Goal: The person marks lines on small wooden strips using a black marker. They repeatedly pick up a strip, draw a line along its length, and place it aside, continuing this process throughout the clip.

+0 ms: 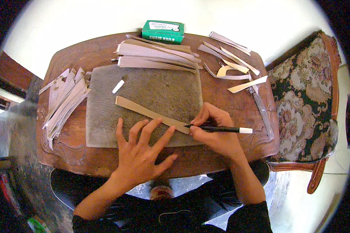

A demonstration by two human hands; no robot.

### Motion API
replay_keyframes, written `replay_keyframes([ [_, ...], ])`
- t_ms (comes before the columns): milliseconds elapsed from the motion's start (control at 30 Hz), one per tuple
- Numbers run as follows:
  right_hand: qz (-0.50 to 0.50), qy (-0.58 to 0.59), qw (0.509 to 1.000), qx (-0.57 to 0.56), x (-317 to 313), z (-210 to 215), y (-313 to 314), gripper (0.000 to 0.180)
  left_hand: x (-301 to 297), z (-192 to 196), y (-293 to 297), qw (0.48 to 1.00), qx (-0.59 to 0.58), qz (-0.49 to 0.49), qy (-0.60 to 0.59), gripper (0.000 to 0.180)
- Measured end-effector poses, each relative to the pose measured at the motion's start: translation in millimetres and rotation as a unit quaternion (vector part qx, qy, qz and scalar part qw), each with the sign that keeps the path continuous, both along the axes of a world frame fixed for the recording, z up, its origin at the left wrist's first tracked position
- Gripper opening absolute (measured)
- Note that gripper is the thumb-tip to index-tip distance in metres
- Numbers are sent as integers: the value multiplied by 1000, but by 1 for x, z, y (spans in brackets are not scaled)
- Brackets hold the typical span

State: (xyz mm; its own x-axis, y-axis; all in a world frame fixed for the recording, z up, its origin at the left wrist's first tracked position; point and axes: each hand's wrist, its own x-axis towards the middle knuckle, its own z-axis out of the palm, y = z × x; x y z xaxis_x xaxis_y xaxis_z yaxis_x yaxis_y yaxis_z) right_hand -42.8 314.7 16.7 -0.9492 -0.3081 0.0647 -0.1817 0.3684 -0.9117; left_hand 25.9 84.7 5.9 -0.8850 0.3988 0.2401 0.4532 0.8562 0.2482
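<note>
On a grey-brown textured mat (101,120) lies a long tan strip (144,111), slanting down to the right and flaring at its ends. My left hand (138,155) has its fingers spread; the fingertips rest at the strip's near edge and on the mat. In my right hand (216,132) is a black marker (221,129) with a white rear end. Its tip meets the strip near the right end. A white marker cap (118,86) lies on the mat beyond the strip's left end.
Similar strips are stacked at the far middle (155,54) and piled at the left (66,103). Curved pale pieces (233,70) and a hammer (256,95) lie at the right. A green box (163,32) stands at the back; a floral chair (303,97) adjoins the wooden table (229,101).
</note>
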Motion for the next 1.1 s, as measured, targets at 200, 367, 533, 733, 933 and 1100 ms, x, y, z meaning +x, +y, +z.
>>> replay_keyframes([
  [200, 8, -31, 999, -1, -2, -7, 5, 18, 1, -1, 2, 1000, -14, 0, 2, 70],
  [367, 21, -15, 1000, 14, -3, -10, 7, 19, 2, -2, 1, 1000, -16, 0, -1, 69],
  [533, 27, -19, 999, 19, -3, -10, 6, 17, 3, -1, -1, 1000, -7, -3, -8, 68],
  [733, 24, -4, 1000, 20, -3, -8, 4, 17, 2, -1, -1, 1000, 0, 2, -6, 68],
  [933, 20, 16, 999, 45, -2, -8, 3, 18, 2, -1, 0, 1000, -4, 1, -6, 67],
  [1100, 24, 17, 999, 42, -3, -8, 2, 19, 2, -1, -1, 1000, -8, 1, -3, 67],
])
